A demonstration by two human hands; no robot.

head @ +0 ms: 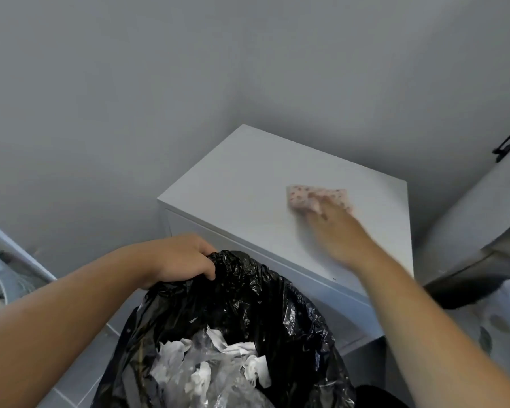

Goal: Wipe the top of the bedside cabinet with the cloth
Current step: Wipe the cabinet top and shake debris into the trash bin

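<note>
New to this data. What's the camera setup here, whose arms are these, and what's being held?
There is no robot: one wide-angle camera sits on a person's head, looking forward and down, so the two bare arms are that person's own. The right hand presses a pink spotted cloth flat on the top of the white bedside cabinet; the hand is motion-blurred. Nothing else shows on the cabinet top. The left hand grips the rim of a black bin bag, held open in front of the cabinet, with crumpled white paper and clear plastic inside.
</note>
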